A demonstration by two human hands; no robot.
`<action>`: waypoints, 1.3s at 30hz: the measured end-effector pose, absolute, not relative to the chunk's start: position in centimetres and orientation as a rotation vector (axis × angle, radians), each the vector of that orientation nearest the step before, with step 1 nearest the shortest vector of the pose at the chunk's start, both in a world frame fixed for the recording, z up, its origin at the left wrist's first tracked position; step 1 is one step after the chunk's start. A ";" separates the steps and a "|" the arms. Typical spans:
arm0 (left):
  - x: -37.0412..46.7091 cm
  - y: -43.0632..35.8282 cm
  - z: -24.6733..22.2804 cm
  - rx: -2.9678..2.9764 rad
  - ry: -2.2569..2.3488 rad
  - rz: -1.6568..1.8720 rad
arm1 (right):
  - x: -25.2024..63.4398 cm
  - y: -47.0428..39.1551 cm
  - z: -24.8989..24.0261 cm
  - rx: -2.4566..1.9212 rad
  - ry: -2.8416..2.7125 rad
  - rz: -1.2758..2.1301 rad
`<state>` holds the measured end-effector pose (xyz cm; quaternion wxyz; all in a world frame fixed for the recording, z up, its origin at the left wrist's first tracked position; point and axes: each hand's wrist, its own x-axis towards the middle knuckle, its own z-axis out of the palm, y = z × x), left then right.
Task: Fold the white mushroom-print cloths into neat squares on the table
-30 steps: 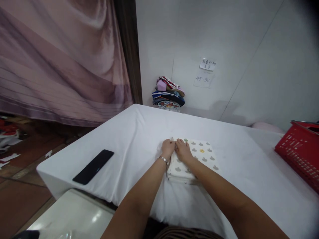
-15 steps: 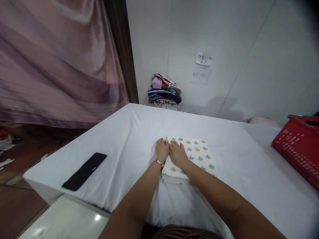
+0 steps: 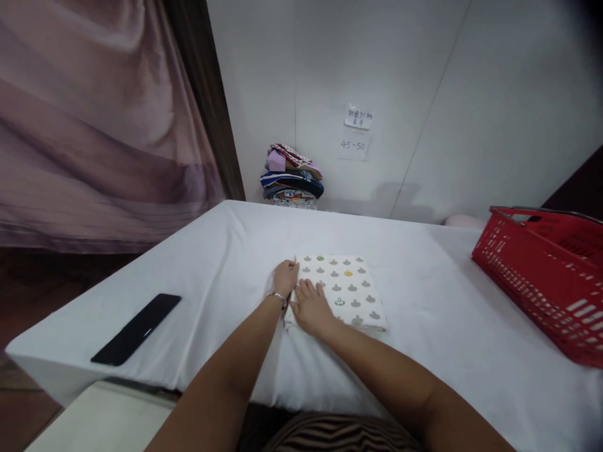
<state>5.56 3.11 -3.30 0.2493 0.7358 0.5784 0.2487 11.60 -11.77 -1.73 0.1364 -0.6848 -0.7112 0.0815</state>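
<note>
A white folded cloth (image 3: 355, 292) printed with grey, green and yellow motifs lies flat on a white-covered table (image 3: 405, 263). At its far left corner, the curled fingers of my left hand (image 3: 284, 280) pinch the edge; a bracelet circles that wrist. My right hand (image 3: 313, 307) rests palm down on the cloth's near left part, fingers stretched out and pointing away from me. The lower layers under the top of the cloth are mostly hidden.
A black phone-like slab (image 3: 136, 329) lies on the table's left side. To the right stands a red plastic basket (image 3: 532, 270). Several folded fabrics are piled in a stack (image 3: 292, 176) beyond the back edge, against the wall. A pink curtain (image 3: 89, 125) hangs at left.
My right hand has slid toward me along the cloth's left side, away from my left hand, which stays at the edge. The view has turned right, showing more of the red basket.
</note>
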 end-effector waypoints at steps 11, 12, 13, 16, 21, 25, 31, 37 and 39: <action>6.5 -1.6 -1.5 2.374 1.220 0.333 | 11.1 -13.3 -0.7 -1.913 -2.091 0.163; 6.4 -2.0 -1.9 2.393 1.213 0.277 | 11.0 -14.1 -0.8 -1.898 -2.111 0.174; 6.2 -2.4 -2.1 2.411 1.216 0.243 | 11.0 -15.1 -1.0 -1.883 -2.135 0.186; 5.6 -2.9 -2.6 2.498 1.237 0.246 | 11.4 -18.2 -1.4 -1.819 -2.220 0.234; 5.1 -3.5 -2.7 2.648 1.225 0.312 | 15.2 -20.6 0.8 -1.645 -2.292 0.445; 5.0 -3.6 -2.8 2.677 1.235 0.313 | 21.1 -18.9 1.9 -1.967 -1.925 0.246; 5.0 -3.7 -2.7 2.668 1.256 0.256 | 25.9 -17.6 -1.7 -2.352 -1.602 0.455; 4.9 -4.0 -1.3 2.614 1.261 0.171 | 26.1 -17.6 -1.9 -2.315 -1.589 0.532; 5.3 -4.0 -0.5 2.608 1.279 0.113 | 26.5 -17.2 -1.2 -2.322 -1.587 0.543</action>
